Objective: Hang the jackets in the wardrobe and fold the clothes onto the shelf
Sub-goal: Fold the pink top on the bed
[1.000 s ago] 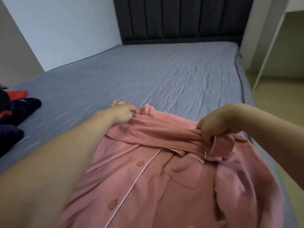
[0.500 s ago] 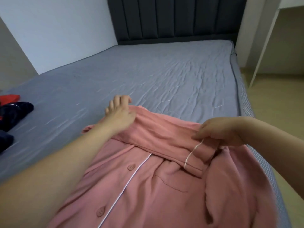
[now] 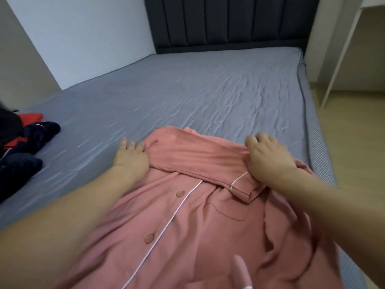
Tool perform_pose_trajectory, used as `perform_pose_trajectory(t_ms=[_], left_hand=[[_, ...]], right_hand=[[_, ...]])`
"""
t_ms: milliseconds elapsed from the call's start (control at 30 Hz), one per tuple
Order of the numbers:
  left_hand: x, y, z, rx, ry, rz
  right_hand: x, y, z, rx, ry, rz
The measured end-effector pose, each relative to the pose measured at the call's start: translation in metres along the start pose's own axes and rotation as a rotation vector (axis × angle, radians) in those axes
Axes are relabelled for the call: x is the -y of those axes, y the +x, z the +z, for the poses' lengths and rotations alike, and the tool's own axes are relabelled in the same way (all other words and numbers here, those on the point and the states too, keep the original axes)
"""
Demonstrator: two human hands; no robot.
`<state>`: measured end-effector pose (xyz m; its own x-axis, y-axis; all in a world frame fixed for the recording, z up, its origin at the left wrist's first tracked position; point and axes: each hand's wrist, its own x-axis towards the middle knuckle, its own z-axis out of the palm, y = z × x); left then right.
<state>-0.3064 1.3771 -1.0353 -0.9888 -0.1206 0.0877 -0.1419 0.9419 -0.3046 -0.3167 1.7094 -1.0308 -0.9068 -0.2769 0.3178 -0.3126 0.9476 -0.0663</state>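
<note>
1. On the bed [image 3: 208, 90], at its near right part, lies the pink shirt [image 3: 187, 236], front side up, with buttons and white piping running down the placket.
2. A sleeve [image 3: 198, 157] is folded across the top of the shirt, running from left to right; its white-piped cuff [image 3: 241, 184] lies on the chest area, just above the pocket [image 3: 227, 211].
3. The left hand [image 3: 131, 158] rests flat at the left end of the folded sleeve. Its fingers are straight and spread, pressing on the sheet and touching the fabric edge; it grips nothing.
4. The right hand [image 3: 266, 155] rests on the right end of the folded sleeve, near the cuff. Its fingers are loosely extended over the fabric; the image is blurred here, and a pinch on the cloth is not discernible.
5. The shirt's right side is bunched into folds near the bed edge.
6. At the far left of the bed lies a pile of dark blue and red clothes [image 3: 23, 142], well apart from the shirt.
7. A dark padded headboard [image 3: 225, 21] stands at the far end of the bed.
8. A white table leg [image 3: 341, 53] stands on the floor [image 3: 358, 142] to the right of the bed.
</note>
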Motion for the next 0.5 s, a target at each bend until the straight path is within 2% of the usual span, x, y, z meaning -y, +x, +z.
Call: perform_pose_trajectory(t_ms=[33, 100, 167, 300, 367, 400, 433, 467, 500], left_hand=[[-0.007, -0.005, 0.0, -0.02, -0.123, 0.043], [-0.021, -0.025, 0.012, 0.022, -0.354, 0.127], [-0.03, -0.05, 0.033, 0.171, -0.349, 0.093], [-0.04, -0.062, 0.023, 0.311, -0.304, -0.018], [-0.054, -0.069, -0.007, 0.296, -0.319, -0.069], [-0.062, -0.08, -0.02, 0.236, -0.402, -0.056], [-0.07, -0.098, -0.032, 0.171, -0.582, -0.007], [-0.077, -0.12, -0.046, 0.137, -0.828, 0.074], [-0.082, -0.146, -0.062, 0.195, -1.088, 0.197]], right_hand=[[0.002, 0.004, 0.005, -0.018, 0.038, -0.095], [0.004, 0.005, 0.018, 0.163, 0.105, -0.263], [0.001, -0.001, 0.038, 0.376, 0.046, -0.286], [-0.006, -0.003, 0.047, 0.387, 0.019, -0.266], [0.0, 0.0, 0.036, 0.425, 0.012, -0.247], [0.002, 0.0, 0.029, 0.439, 0.03, -0.229], [0.002, -0.003, 0.022, 0.44, 0.066, -0.215], [0.0, -0.007, 0.014, 0.419, 0.125, -0.22], [-0.006, -0.013, 0.006, 0.378, 0.197, -0.244]])
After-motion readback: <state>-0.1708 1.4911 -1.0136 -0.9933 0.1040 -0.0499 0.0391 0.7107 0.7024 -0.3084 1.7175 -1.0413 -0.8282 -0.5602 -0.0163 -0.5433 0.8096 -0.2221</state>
